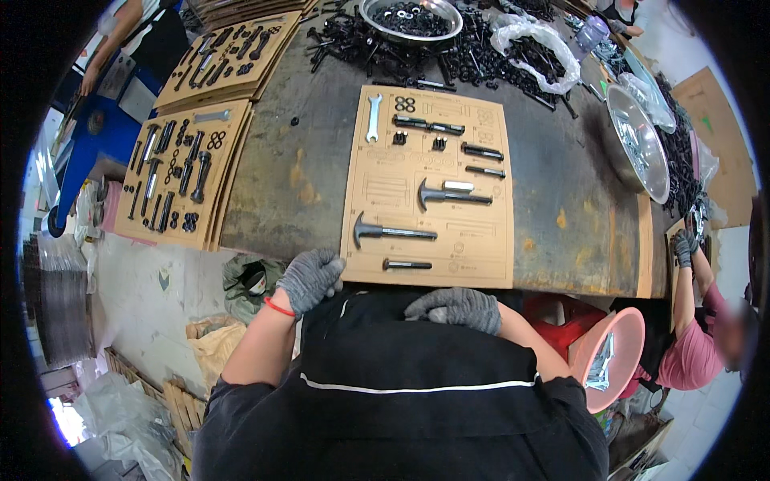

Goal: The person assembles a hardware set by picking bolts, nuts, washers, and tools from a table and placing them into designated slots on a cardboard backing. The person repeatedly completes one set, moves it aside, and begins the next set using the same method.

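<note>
A cardboard sheet (pixel 433 172) with printed outlines lies on the table in front of me. It bears an open-ended wrench (pixel 373 119), black rings (pixel 405 103), black bolts (pixel 481 151), a silver cylinder (pixel 458 186) and two black T-shaped pieces with curved heads (pixel 397 232). My left hand (pixel 311 280), in a grey glove, is closed beside the sheet's near left corner; whether it pinches the edge is hidden. Below the sheet's near edge, over my lap, my right hand (pixel 457 309), also gloved, is open with fingers stretched leftward, holding nothing.
Stacked filled cardboard sheets (pixel 184 176) stand at the left. Black bolts (pixel 345 40) are heaped at the back around a metal bowl (pixel 411 20). Another metal bowl (pixel 638 144) is at the right. A pink basin (pixel 626 345) and a gloved co-worker (pixel 694 353) are at the lower right.
</note>
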Available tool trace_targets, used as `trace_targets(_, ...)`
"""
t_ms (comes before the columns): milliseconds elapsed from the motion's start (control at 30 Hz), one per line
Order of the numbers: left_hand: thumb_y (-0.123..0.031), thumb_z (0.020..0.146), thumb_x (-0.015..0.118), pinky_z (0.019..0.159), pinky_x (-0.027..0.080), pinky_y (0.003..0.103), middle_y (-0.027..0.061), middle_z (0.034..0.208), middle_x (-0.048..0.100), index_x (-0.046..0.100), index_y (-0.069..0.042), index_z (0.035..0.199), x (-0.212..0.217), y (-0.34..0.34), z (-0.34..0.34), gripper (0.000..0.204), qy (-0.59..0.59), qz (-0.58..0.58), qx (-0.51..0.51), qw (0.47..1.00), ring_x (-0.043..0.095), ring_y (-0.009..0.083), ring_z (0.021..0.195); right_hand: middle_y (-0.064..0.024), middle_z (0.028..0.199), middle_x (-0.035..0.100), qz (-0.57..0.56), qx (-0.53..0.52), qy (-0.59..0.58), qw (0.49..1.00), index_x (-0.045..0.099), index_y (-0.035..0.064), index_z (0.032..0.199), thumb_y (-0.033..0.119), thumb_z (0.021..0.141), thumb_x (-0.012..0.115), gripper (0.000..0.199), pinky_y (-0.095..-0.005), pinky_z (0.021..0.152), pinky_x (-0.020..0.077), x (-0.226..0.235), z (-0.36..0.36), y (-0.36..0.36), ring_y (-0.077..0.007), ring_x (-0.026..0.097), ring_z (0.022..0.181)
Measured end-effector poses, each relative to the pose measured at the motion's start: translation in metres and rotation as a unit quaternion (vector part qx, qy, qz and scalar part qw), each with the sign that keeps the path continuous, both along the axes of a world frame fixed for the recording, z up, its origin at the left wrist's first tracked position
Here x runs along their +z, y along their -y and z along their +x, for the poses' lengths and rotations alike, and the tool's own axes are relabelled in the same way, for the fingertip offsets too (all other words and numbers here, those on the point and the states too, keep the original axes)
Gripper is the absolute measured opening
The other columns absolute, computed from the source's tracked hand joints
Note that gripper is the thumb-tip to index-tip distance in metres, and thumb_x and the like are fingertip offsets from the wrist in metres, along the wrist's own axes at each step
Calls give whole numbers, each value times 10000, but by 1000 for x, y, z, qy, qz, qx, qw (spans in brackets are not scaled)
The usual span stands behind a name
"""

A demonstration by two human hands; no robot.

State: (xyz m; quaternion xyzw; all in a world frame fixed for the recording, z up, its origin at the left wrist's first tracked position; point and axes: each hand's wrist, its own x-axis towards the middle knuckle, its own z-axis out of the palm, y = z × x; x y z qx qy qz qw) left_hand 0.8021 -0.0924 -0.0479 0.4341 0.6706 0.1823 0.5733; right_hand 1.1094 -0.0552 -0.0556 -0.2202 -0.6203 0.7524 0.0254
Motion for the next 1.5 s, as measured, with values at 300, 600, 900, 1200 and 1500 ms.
trace_targets(300,-345,851,587,786,480,390,208,920,653,642,-6,998,41,-107,-24,374,-280,125,-91,948,629,343,878,-127,1000,676,15,-286,128,949,653,9,1047,294,831,659,358,-318,823,487,42,95,-80,-215,622,925)
trace_targets(600,-455,850,525,807,477,439,196,949,647,652,-65,951,-46,-280,-52,422,-454,263,130,842,612,369,911,-217,1056,619,386,-243,367,810,609,22,1085,381,836,588,437,-391,865,463,92,44,-303,-355,596,978)
trace_targets(900,-424,854,517,746,477,473,205,883,644,651,-67,910,-30,-289,-39,385,-498,187,105,840,623,366,827,-134,1173,607,478,-165,574,644,663,88,1073,144,798,587,290,-406,897,475,-22,-41,-579,-308,585,1083)
trace_targets(1200,-478,849,495,760,484,463,202,878,647,647,-61,877,-40,-302,-36,444,-510,174,89,838,628,368,840,-147,1259,553,331,-394,564,645,617,73,1150,273,849,540,369,-418,950,433,-36,-8,-625,-319,545,1147)
trace_targets(1500,-440,852,522,785,481,445,170,946,650,632,-84,934,-35,-297,-42,381,-473,171,87,860,623,342,893,-92,867,691,430,-221,240,842,663,54,912,219,781,709,215,-328,731,502,21,-5,-398,-191,637,752)
